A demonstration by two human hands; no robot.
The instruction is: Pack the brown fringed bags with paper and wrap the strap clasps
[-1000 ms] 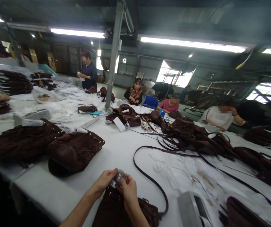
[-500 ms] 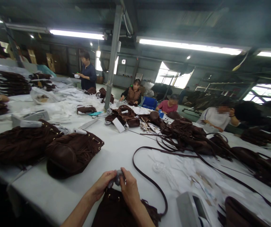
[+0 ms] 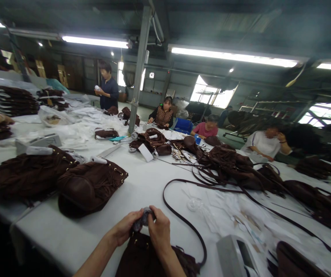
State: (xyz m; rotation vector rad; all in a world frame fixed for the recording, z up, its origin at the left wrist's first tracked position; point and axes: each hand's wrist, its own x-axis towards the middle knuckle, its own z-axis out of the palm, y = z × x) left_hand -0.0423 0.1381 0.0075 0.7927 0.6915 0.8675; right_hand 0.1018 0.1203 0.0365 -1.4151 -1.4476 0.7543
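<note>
Both my hands meet over the top edge of a dark brown bag (image 3: pixel 135 256) that lies at the table's front edge. Between them is a small grey, shiny wrapped bundle (image 3: pixel 145 216); its exact kind I cannot make out. My left hand (image 3: pixel 126 227) pinches the bundle's left side, fingers closed. Closed too, my right hand (image 3: pixel 158 227) grips it from the right, with the thumb on top. Brass-coloured eyelets show on the bag just below the hands. A long brown strap (image 3: pixel 187 221) curves away from the bag's right side.
Two brown bags (image 3: pixel 92 184) lie to the left. A grey tape dispenser (image 3: pixel 234 254) stands at the front right, near crumpled clear plastic (image 3: pixel 201 207). More brown bags (image 3: pixel 228 161) are heaped beyond. A metal post (image 3: pixel 139 69) rises behind the table, and several co-workers (image 3: pixel 163 113) are around it.
My hands stay at the grey bundle, and my right fingers have shifted slightly around it. The standing co-worker has raised a white item a little. The view has moved slightly.
</note>
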